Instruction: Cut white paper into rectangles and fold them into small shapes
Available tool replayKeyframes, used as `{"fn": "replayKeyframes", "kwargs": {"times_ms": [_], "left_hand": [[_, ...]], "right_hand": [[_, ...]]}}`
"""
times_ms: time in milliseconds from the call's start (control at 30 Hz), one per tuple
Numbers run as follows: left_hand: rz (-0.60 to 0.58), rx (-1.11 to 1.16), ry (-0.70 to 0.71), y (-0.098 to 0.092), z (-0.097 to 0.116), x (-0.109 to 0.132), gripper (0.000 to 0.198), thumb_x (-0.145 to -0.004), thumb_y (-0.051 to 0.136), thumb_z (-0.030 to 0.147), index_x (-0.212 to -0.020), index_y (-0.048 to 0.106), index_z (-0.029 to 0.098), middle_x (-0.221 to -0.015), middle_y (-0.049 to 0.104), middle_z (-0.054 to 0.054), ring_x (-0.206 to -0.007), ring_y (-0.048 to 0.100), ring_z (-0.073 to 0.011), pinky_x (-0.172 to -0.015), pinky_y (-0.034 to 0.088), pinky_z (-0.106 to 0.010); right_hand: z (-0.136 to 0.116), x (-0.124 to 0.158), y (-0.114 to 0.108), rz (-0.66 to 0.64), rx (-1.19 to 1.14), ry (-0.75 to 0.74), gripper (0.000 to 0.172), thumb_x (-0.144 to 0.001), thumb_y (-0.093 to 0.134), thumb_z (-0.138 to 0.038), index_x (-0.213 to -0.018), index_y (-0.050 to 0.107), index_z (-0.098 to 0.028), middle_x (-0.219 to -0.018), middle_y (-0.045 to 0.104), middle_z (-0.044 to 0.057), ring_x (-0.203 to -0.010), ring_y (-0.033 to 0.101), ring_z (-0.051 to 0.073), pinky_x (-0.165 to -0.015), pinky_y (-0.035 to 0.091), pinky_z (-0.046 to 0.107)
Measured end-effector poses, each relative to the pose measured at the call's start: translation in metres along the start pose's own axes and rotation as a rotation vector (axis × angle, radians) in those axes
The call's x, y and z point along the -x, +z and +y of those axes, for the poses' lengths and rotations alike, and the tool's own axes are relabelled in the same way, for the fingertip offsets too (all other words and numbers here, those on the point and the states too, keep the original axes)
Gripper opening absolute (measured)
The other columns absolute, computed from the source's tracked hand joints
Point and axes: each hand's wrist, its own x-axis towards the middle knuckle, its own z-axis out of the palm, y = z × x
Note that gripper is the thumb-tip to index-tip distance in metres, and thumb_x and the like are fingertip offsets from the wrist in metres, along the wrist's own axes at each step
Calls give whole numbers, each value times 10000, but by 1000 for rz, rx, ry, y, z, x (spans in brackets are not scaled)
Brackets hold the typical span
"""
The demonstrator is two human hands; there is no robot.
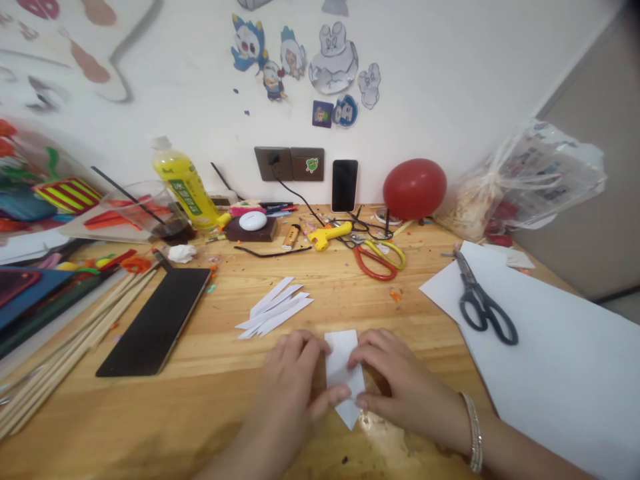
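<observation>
A small piece of folded white paper, pointed at its near end, lies on the wooden table in front of me. My left hand grips its left edge, with the thumb across the lower part. On the other side, my right hand holds the right edge between thumb and fingers; a bracelet circles that wrist. Just beyond my left hand, several thin white paper strips sit in a loose pile. Black-handled scissors rest on white paper sheets at the right.
To the left are a dark flat tablet-like slab and wooden sticks. Along the back stand a yellow drink bottle, a plastic cup with dark liquid, a yellow glue gun, red-and-yellow scissors, a phone and a red balloon.
</observation>
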Motion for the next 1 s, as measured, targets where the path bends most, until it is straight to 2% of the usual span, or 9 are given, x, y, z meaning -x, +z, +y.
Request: {"fn": "replayKeyframes", "kwargs": {"times_ms": [67,167,333,500,600,700,767,900,1000], "left_hand": [[-7,53,-2,-3,-1,2,342,-732,655,392,-991,526,210,-962,532,-69,-884,486,-267,-739,407,-401],[-24,28,-10,-3,0,7,532,-594,779,321,-1043,511,225,-996,521,-71,-910,479,-287,-753,413,-429],[21,-67,111,0,-6,9,603,-525,821,228,-1046,518,228,-1006,505,-74,-897,489,-278,-727,445,-419],[319,-303,314,-10,-6,3,106,-800,535,115,-872,577,180,-1010,530,-98,-927,485,-266,-725,452,-397],[421,-374,497,-13,4,5,263,-897,344,110,-830,591,166,-926,596,-77,-875,514,-229,-704,451,-347],[312,-365,667,-4,12,10,329,-913,290,99,-850,608,161,-749,627,-31,-724,559,-173,-676,464,-300],[346,-416,661,5,14,13,365,-898,265,64,-867,617,153,-733,642,-35,-702,584,-173,-665,474,-299],[382,-484,647,13,8,14,269,-880,360,109,-902,621,169,-943,674,-49,-935,601,-235,-760,495,-340],[332,-482,635,10,2,12,206,-839,441,154,-949,615,164,-953,677,-60,-966,602,-258,-781,519,-362]], "right_hand": [[2,0,0,26,-50,-48,227,-678,707,-175,-882,616,-213,-903,560,22,-902,505,200,-793,406,338],[6,1,-5,94,-150,-117,89,-775,604,-174,-848,638,-210,-888,583,34,-887,534,182,-798,430,331],[11,1,-13,156,116,-272,285,-834,472,-100,-1055,599,-226,-1182,586,65,-1076,476,214,-909,375,403],[6,5,-10,113,196,-529,230,-805,476,-72,-933,617,-200,-942,698,10,-911,542,173,-920,340,392],[1,7,-6,80,214,-607,215,-774,496,-66,-907,601,-199,-943,700,-22,-858,546,149,-933,319,381],[0,5,-2,91,287,-578,212,-801,465,-56,-906,594,-187,-947,690,10,-834,536,154,-840,382,350],[0,4,0,103,316,-539,195,-824,452,-67,-880,598,-183,-880,683,35,-796,531,159,-764,415,324],[2,3,-1,111,285,-502,192,-827,457,-75,-892,608,-175,-804,669,41,-758,536,158,-713,442,297],[7,4,-8,136,265,-504,243,-826,453,-63,-982,604,-171,-951,676,61,-867,545,170,-782,449,317]]}}
